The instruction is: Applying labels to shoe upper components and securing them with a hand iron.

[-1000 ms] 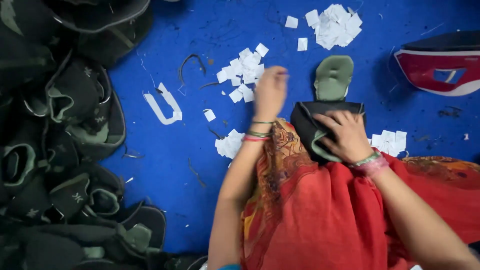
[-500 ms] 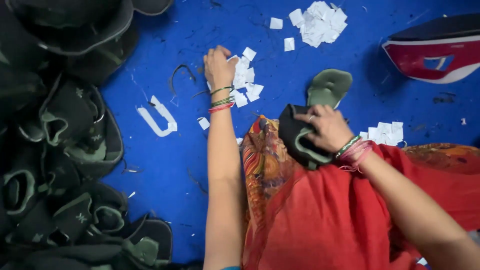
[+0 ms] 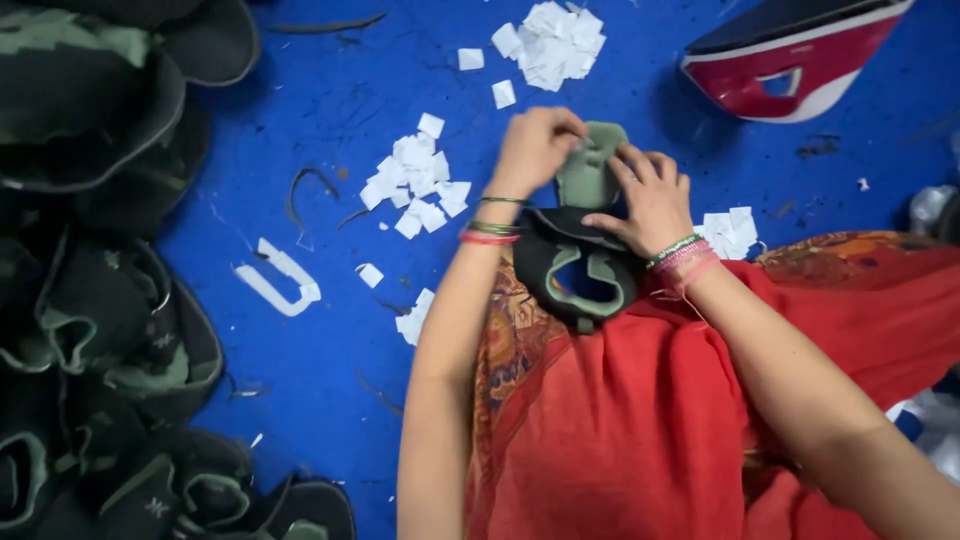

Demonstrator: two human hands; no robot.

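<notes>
left hand (image 3: 535, 150) and right hand (image 3: 650, 200) both pinched on the green tongue piece (image 3: 590, 170) above the black shoe upper (image 3: 580, 275) on the lap; likely light, floppy, best held by its edges.

Small white square paper labels (image 3: 417, 182) are lying scattered in a loose cluster on the blue surface (image 3: 300, 360). A denser heap of white paper labels (image 3: 552, 42) is sitting further up. A few more white labels (image 3: 728, 231) are lying beside the right wrist, and others (image 3: 411, 322) near the left forearm.
</notes>
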